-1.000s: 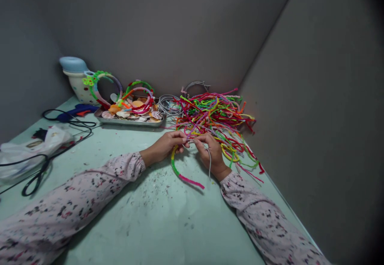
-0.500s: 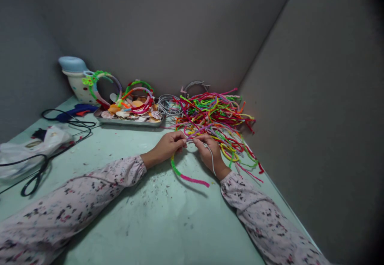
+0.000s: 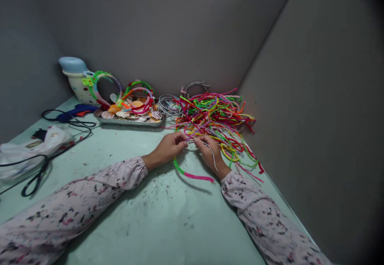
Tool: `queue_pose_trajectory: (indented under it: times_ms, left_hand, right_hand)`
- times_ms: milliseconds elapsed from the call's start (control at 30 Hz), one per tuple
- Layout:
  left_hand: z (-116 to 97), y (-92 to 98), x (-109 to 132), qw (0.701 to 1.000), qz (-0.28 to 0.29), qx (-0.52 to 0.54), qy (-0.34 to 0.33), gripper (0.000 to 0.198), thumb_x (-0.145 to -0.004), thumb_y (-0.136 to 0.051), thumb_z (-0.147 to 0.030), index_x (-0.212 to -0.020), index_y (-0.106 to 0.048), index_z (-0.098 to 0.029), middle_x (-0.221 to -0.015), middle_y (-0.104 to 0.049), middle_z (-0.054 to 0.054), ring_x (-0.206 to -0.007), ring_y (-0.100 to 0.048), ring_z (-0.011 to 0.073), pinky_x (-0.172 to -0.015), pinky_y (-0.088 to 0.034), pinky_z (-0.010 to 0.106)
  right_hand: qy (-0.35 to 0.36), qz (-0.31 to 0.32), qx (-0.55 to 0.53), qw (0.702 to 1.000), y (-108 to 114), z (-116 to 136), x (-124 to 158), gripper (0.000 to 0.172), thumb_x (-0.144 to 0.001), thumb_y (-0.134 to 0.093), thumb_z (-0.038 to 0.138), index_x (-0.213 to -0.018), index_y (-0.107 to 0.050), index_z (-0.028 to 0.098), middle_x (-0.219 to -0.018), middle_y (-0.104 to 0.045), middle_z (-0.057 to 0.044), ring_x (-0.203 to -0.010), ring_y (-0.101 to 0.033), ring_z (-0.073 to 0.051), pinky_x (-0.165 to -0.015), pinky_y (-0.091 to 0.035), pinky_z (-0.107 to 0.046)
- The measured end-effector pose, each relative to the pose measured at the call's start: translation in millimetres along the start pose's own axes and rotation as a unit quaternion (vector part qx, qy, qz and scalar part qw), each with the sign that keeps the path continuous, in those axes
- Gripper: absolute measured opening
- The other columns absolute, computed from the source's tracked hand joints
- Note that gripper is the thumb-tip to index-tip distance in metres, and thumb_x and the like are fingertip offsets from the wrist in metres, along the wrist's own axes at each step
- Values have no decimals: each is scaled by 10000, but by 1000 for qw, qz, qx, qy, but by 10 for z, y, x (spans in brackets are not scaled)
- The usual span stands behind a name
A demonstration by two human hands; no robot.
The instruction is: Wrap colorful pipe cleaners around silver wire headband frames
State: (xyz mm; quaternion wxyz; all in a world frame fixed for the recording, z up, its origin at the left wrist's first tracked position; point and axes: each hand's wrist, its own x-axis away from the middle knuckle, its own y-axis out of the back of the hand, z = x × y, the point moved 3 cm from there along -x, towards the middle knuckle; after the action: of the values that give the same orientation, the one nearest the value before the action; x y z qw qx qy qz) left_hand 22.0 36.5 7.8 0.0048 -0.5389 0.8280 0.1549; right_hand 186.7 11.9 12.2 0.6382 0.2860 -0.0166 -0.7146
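Here, fingers [image 3: 202, 141] pinching wire [image 3: 214, 157], pipe cleaners [image 3: 216, 112] nearby

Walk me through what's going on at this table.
A person's left hand pinches a band wrapped in fuzzy colours, its green and pink end hanging free. The right hand pinches a bare grey wire, which curves back over that hand. A purple stem shows between the two hands. A pile of coloured stems lies beyond, and a metal tray of shells sits to the left.

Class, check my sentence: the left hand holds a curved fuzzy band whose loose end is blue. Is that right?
Not quite: the left hand holds a curved fuzzy band, but its loose end is pink, as the head view shows.
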Motion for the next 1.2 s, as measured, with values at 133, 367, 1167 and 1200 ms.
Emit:
queue_pose_trajectory:
  times_ms: [133, 367, 1167, 1200]
  left_hand:
    - [-71, 13, 18, 1000, -1, 4, 4, 95, -756, -564, -225, -817, -580, -153, -654, -574, -30, -534, -526, 87, -505, -400, 192]
    - [-82, 18, 17, 999, -1, 28, 17, 85, -740, -572, -211, -796, -597, -152, -622, -588, -31, -521, -527, 89, -498, -393, 191]
    - [17, 12, -8, 956, 82, 211, 185, 256, -811, -605, -337, -697, -545, -116, -621, -629, 55, -453, -555, 81, -436, -418, 180]
    - [14, 13, -10, 955, 87, 215, 186, 249, -811, -608, -331, -703, -546, -114, -624, -629, 57, -455, -555, 80, -440, -420, 180]
  right_hand:
    - [11, 10, -21, 1000, -13, -5, -5, 232, -831, -559, 392, -752, -623, 182, -681, -593, 4, -641, -525, -147, -620, -422, -264]
    - [24, 13, -38, 999, -19, -47, -7, 248, -827, -570, 411, -773, -631, 177, -697, -613, -12, -646, -538, -151, -594, -432, -262]
    - [118, 27, 42, 992, -12, 47, 52, 175, -871, -554, 349, -821, -632, 201, -796, -635, -25, -744, -584, -168, -697, -456, -290]
    - [118, 27, 41, 992, -12, 39, 51, 174, -870, -556, 350, -824, -633, 200, -797, -639, -25, -744, -586, -168, -699, -458, -290]
